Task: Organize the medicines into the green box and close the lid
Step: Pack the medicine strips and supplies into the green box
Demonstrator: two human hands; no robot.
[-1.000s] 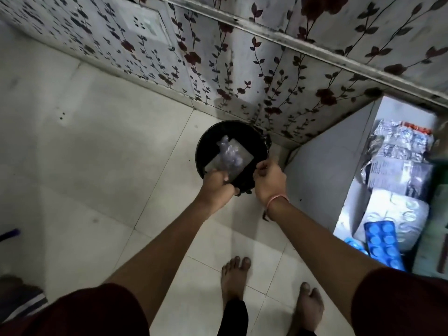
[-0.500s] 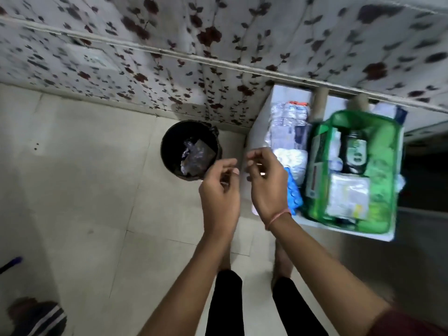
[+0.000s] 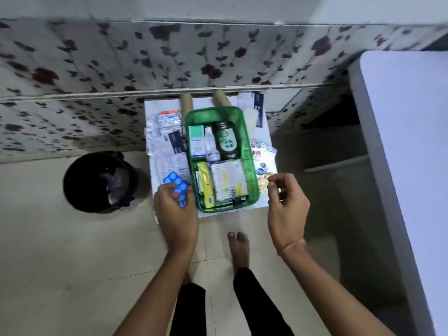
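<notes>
The green box (image 3: 249, 151) stands open on a small white table (image 3: 230, 214). Inside lie a dark bottle (image 3: 225, 141), a white-green carton (image 3: 196, 141) and several flat packs. Silver blister strips (image 3: 164, 134) are piled left of the box. My left hand (image 3: 175, 209) closes its fingers on a blue blister strip (image 3: 175, 184) at the table's near left corner. My right hand (image 3: 286, 204) hovers at the box's near right corner, fingers loosely curled, holding nothing. Small colourful blister pieces (image 3: 261, 166) lie right of the box.
A black bin (image 3: 80, 180) with crumpled wrappers stands on the tiled floor left of the table. Two cardboard tubes (image 3: 220, 98) and papers lean behind the box against the flowered wall. A large white surface (image 3: 407, 141) fills the right. My bare foot (image 3: 238, 248) stands before the table.
The view swung right from the bin to the table. Both hands left the bin; my left hand came down on the blue strip, my right hand moved right of the box.
</notes>
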